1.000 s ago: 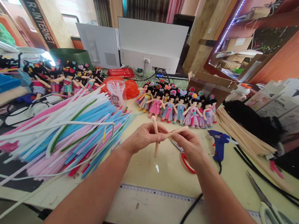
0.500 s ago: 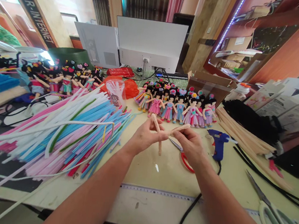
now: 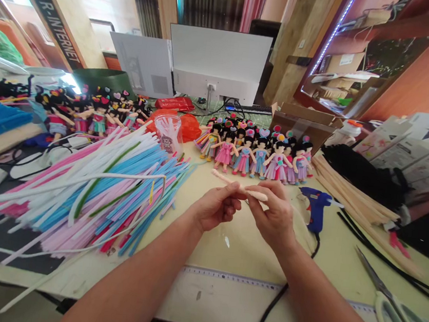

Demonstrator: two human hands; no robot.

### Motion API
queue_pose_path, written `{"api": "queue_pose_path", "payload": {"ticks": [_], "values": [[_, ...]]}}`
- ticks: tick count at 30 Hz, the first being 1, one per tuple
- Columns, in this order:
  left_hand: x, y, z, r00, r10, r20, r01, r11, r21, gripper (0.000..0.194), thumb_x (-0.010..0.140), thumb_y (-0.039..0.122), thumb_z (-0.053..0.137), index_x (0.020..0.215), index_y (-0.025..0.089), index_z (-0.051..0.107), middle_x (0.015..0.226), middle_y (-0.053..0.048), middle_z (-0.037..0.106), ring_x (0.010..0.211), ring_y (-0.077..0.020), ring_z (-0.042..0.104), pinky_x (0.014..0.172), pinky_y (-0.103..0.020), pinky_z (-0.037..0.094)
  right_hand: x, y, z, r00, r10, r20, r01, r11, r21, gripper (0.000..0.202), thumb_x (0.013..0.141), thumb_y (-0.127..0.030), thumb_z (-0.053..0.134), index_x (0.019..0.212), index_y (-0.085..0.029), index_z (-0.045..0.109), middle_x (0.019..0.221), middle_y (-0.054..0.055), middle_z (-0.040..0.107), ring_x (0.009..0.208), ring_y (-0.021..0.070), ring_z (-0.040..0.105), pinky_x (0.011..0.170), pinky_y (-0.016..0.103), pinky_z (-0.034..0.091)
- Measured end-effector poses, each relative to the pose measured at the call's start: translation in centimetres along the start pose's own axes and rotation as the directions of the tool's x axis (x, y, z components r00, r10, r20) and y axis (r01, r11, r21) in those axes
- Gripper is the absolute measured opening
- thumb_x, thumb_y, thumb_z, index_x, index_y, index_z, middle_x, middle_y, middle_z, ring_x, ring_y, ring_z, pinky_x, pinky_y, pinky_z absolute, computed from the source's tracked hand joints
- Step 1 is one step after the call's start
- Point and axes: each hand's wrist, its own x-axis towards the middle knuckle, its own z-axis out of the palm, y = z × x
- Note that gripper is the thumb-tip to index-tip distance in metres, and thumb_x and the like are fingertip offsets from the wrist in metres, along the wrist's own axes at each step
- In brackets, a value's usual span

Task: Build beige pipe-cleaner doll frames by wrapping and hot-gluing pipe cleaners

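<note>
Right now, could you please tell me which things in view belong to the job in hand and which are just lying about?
Seems to belong:
beige fuzzy piece, pinched in the left hand and right hand
bundle of beige stems, similar in colour
blue glue gun and pale-handled scissors, probably, though untouched

Seems just lying about:
monitor
cardboard box
red packet

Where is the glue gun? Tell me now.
In the head view, the glue gun lies on the right, between the right hand and the beige stems.
</note>
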Motion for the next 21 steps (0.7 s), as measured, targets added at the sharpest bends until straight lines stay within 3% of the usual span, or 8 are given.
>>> {"api": "queue_pose_path", "payload": {"ticks": [4, 7, 10, 13, 21], "values": [[-0.27, 0.13, 0.25, 0.978, 0.122, -0.168, -0.123, 0.992, 0.004, 0.050, 0.056, 0.051, 0.086, 0.075, 0.018, 0.055, 0.063, 0.007, 0.048, 0.046, -0.0023, 0.038, 0.043, -0.017, 0.024, -0.09, -0.03, -0.04, 1.000, -0.003, 0.006, 0.003, 1.000, -0.024, 0.015, 0.091, -0.022, 0.057, 0.093, -0.025, 0.072, 0.088, 0.006, 0.061, 0.083, 0.0200, 0.061, 0.075, 0.037, 0.050], [-0.50, 0.33, 0.29, 0.943, 0.210, -0.259, -0.207, 0.978, 0.038, 0.050, 0.056, 0.043, 0.088, 0.086, 0.020, 0.055, 0.079, 0.005, 0.056, 0.054, -0.0033, 0.050, 0.046, -0.016, 0.032, -0.05, -0.05, -0.08, 1.000, 0.000, 0.011, 0.000, 1.000, -0.014, 0.015, 0.091, -0.023, 0.057, 0.094, -0.026, 0.072, 0.088, 0.006, 0.061, 0.083, 0.0198, 0.061, 0.075, 0.037, 0.051], [-0.65, 0.46, 0.22, 0.983, 0.136, -0.126, -0.142, 0.989, -0.041, 0.049, 0.058, 0.041, 0.087, 0.093, 0.021, 0.060, 0.088, 0.002, 0.061, 0.062, -0.0063, 0.059, 0.051, -0.018, 0.040, 0.00, -0.10, -0.11, 1.000, 0.002, 0.018, -0.002, 1.000, 0.016, 0.015, 0.090, -0.023, 0.059, 0.095, -0.026, 0.073, 0.088, 0.006, 0.061, 0.084, 0.0198, 0.061, 0.075, 0.037, 0.051], [-0.67, 0.43, 0.17, 0.995, 0.099, 0.002, -0.098, 0.987, -0.128, 0.043, 0.060, 0.039, 0.087, 0.089, 0.019, 0.063, 0.083, 0.001, 0.062, 0.060, -0.0061, 0.058, 0.053, -0.018, 0.041, 0.07, -0.21, -0.19, 0.999, 0.023, 0.028, -0.025, 0.999, 0.041, 0.016, 0.091, -0.024, 0.058, 0.095, -0.026, 0.073, 0.088, 0.006, 0.063, 0.084, 0.0202, 0.062, 0.075, 0.037, 0.051], [-0.57, 0.15, 0.30, 0.999, 0.031, 0.024, -0.026, 0.979, -0.203, 0.038, 0.055, 0.038, 0.086, 0.071, 0.016, 0.059, 0.071, 0.003, 0.058, 0.053, -0.0034, 0.045, 0.048, -0.018, 0.035, 0.32, -0.38, -0.46, 0.999, 0.018, 0.038, -0.021, 0.998, 0.062, 0.015, 0.091, -0.022, 0.058, 0.092, -0.025, 0.073, 0.088, 0.005, 0.065, 0.084, 0.0194, 0.063, 0.075, 0.036, 0.051]]}}
